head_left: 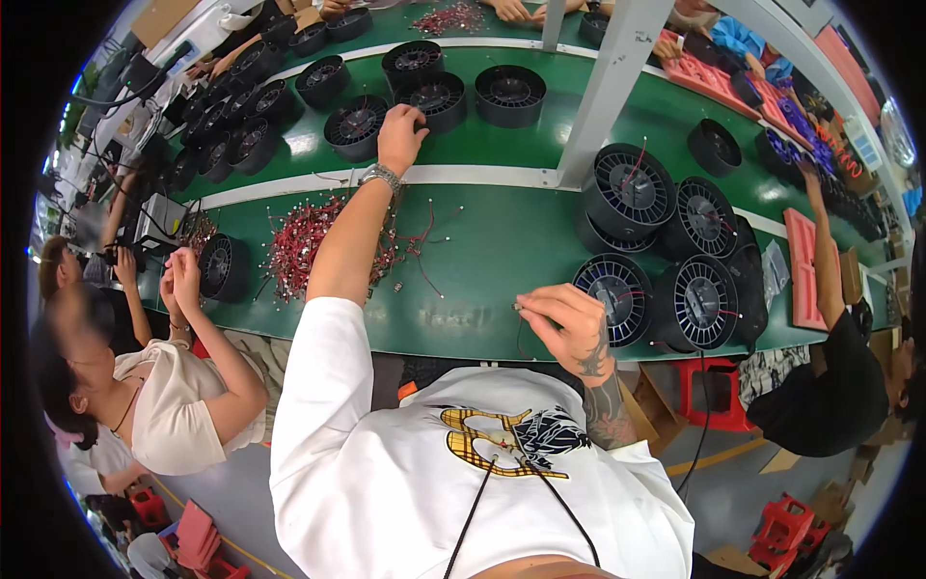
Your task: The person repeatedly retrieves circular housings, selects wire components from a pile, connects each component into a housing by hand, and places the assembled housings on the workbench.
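My left hand [399, 141] reaches across the white rail, its fingers curled at the near left side of a round black fan housing [439, 104]. Another black fan [355, 127] stands just left of that hand. Low over the green bench, my right hand [567, 323] is pinched closed at the fingertips. A small end shows at its fingertips and a thin dark wire [521, 340] seems to hang below. Under my left forearm lies a tangled heap of red and black wire leads [301, 246], with a few loose leads [424, 236] beside it.
Stacked black fans [632, 188] stand right, by a white post [608, 87]. More fans [256, 145] crowd the far left bench. A person [183, 376] sits at my left; another person [820, 386] works at the right beside a pink tray [803, 265]. Red stools [709, 396] stand below.
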Demonstrator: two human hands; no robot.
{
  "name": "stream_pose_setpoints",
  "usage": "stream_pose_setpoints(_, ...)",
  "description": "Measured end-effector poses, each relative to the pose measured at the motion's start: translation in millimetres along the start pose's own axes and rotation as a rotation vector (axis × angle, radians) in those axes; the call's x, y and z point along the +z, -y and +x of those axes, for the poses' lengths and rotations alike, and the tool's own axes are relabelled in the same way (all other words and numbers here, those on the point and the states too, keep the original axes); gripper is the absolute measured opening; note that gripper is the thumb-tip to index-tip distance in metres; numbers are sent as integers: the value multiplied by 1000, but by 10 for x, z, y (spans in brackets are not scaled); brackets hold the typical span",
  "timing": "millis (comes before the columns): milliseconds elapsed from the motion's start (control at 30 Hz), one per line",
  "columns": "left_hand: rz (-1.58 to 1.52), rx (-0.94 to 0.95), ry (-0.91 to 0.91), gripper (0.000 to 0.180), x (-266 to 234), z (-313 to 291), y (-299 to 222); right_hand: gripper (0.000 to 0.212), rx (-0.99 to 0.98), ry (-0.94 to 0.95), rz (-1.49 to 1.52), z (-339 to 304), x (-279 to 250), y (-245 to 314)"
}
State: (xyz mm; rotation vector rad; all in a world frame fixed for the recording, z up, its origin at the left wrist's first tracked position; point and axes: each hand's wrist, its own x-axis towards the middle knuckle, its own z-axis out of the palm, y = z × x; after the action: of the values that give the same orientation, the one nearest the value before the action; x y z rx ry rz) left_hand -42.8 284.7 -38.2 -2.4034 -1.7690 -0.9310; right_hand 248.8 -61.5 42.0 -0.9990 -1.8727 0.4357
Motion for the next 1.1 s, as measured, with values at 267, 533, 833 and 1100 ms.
stream_pose_setpoints(267, 78, 43, -10, 23, 1, 145, 100, 21, -5, 23, 44, 47, -7, 135)
stream_pose_setpoints(533, -88, 430, 98, 18, -1020, -855, -736, 24, 94, -117, 144, -56, -6, 69)
stream_pose_setpoints(833, -242, 519, 242, 21, -1184, -2712, -1624, 17, 69, 99, 164, 278, 362, -377)
stream_pose_setpoints(1100, -557, 394, 59, 24, -1131, -2980, -1782, 17, 55, 151, -217, 203, 696, -585)
